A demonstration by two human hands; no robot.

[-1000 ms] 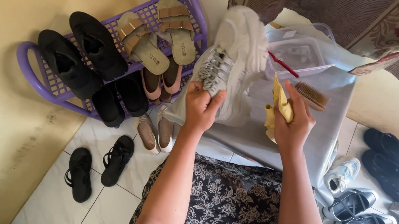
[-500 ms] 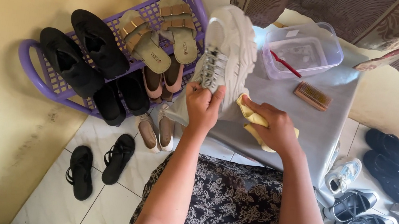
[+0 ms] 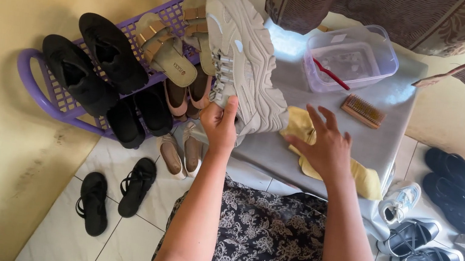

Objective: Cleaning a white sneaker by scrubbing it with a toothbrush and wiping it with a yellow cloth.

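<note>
Gripping: left hand [image 3: 220, 124] clamped on sneaker [image 3: 243, 58], sole up, above table's [image 3: 330, 136] left edge.
Right hand [image 3: 323, 147]: fingers spread, resting flat on yellow cloth [image 3: 360, 179].
Sneaker's side: purple rack [image 3: 36, 89] near.
Room: bare tabletop between cloth, brush [image 3: 363, 111] and tub [image 3: 351, 57].

We note a matt, chunky-soled sneaker [image 3: 245, 65], soft yellow cloth [image 3: 327, 157], clear glossy plastic tub [image 3: 351, 56], purple plastic rack [image 3: 36, 89], smooth grey tabletop [image 3: 378, 140].
</note>
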